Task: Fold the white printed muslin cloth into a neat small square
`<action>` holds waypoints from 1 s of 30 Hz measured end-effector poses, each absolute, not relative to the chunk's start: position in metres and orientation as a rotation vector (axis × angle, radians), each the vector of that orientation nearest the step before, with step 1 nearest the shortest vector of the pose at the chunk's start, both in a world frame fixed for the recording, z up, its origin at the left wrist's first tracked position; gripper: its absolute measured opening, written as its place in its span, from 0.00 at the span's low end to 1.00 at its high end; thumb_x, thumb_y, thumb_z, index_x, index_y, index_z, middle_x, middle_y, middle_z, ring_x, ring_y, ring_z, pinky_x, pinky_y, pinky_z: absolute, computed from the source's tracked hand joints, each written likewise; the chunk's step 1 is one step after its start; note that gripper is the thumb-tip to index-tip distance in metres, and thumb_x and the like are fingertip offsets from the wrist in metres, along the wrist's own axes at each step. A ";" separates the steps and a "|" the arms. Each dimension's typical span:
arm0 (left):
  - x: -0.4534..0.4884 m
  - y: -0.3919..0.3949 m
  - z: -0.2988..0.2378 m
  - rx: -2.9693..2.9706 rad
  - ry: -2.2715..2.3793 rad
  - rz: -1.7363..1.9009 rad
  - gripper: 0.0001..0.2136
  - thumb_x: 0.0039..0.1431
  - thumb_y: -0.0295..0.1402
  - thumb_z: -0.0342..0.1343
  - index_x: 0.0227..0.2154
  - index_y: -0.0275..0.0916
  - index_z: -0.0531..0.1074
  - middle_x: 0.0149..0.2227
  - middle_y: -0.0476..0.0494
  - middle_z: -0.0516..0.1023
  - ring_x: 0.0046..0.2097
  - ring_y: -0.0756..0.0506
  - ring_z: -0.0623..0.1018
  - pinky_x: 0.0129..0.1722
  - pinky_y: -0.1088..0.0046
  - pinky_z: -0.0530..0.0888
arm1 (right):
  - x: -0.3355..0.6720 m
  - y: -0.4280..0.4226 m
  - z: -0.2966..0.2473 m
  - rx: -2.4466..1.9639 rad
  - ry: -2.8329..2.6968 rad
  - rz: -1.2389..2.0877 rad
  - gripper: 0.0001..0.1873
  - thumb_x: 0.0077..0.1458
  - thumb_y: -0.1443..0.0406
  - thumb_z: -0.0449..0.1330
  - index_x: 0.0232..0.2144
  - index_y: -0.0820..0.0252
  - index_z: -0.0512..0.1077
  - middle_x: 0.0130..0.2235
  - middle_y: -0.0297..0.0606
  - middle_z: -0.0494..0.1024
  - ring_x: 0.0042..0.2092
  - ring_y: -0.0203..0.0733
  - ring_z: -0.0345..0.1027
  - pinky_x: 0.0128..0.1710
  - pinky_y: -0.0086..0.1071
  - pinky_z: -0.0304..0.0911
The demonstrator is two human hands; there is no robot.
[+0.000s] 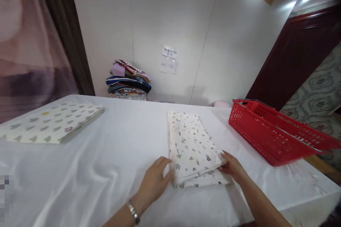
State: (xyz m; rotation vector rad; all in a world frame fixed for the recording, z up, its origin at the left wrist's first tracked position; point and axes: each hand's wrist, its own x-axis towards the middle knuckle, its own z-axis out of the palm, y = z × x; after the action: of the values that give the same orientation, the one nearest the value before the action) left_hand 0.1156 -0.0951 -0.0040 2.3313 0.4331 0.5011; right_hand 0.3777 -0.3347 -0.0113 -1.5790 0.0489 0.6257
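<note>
Fingers of the right hand [236, 170] pinch the folded cloth [190, 140]; the left hand [156, 175] has thumb and fingers apart; near layers lie uneven.

The right hand [234, 167] holds a folded printed cloth [191, 143] by its edge, the left hand [154, 179] alongside.

Printed cloth [190, 140]: matt fabric, smooth, lightly creased; second folded cloth [53, 122]: matt fabric; tablecloth [128, 127]: white cloth, satiny sheen, rippled; basket [262, 131]: red plastic, smooth, perforated, semi-gloss; bracelet [133, 212]: polished metal; fabric pile [129, 83]: matt textiles; wall signs [168, 66]: thin white paper; wall panels [170, 10]: smooth, faint sheen; door [294, 51]: dark wood look, low gloss.
</note>
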 end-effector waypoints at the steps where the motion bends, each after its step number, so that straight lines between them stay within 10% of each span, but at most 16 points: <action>1: 0.122 -0.108 -0.005 2.370 0.367 0.520 0.16 0.54 0.36 0.51 0.46 0.43 0.68 0.48 0.43 0.71 0.46 0.44 0.72 0.47 0.65 0.70 | 0.381 -0.334 -0.007 -1.653 0.026 0.630 0.30 0.43 0.57 0.64 0.49 0.57 0.64 0.26 0.33 0.74 0.24 0.36 0.67 0.23 0.30 0.66; 30: 0.123 -0.141 -0.023 2.748 0.314 0.465 0.18 0.48 0.18 0.44 0.39 0.41 0.68 0.40 0.44 0.72 0.43 0.45 0.70 0.42 0.66 0.70 | 0.378 -0.382 -0.026 -2.201 -0.396 0.679 0.32 0.48 0.57 0.56 0.55 0.61 0.60 0.19 0.29 0.70 0.14 0.34 0.58 0.14 0.27 0.50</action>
State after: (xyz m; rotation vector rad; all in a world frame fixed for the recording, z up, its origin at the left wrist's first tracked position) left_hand 0.1231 -0.1408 -0.0231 2.7483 0.3137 0.4652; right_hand 0.3780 -0.3820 -0.0258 -2.2007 -0.3956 0.6793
